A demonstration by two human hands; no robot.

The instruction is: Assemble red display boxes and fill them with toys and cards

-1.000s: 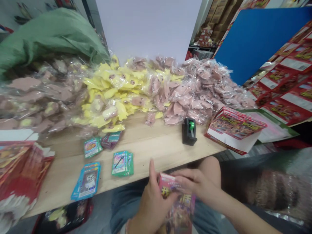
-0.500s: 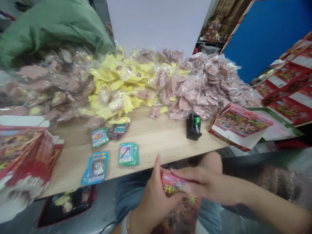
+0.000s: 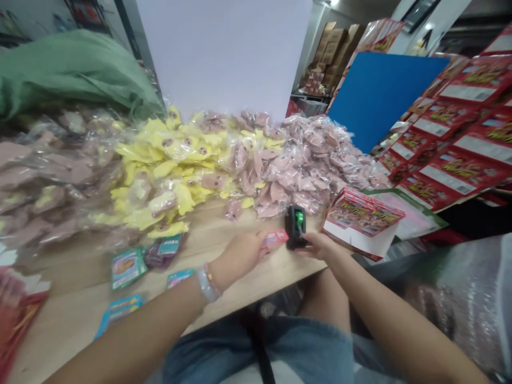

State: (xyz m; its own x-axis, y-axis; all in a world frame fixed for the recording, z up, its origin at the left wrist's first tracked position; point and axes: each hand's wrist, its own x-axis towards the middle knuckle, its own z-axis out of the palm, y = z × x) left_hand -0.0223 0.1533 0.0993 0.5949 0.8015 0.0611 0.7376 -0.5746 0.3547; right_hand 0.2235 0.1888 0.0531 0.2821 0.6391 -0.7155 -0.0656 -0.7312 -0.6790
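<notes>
My left hand is closed on a red printed box. Only the pink-red end of the box shows past the fingers, low over the tabletop and just left of the tape dispenser. The black tape dispenser carries a green roll and stands on the table. At its near, cutter end are the fingers of my right hand, closed around that end; whether they also pinch a strip of tape is too blurred to see. Left of my left hand lie blue-green cards, partly covered by the forearm.
Bagged pink plush toys and yellow ones are heaped along the table's back. Card stacks lie at left. A red-and-white display box stands right of the dispenser. Stacked red cartons rise at far right, beside a blue panel.
Both hands have gone from above the lap forward to the table. My left hand brought the red box along; my right hand left the box and reached the tape dispenser. The view tilted upward.
</notes>
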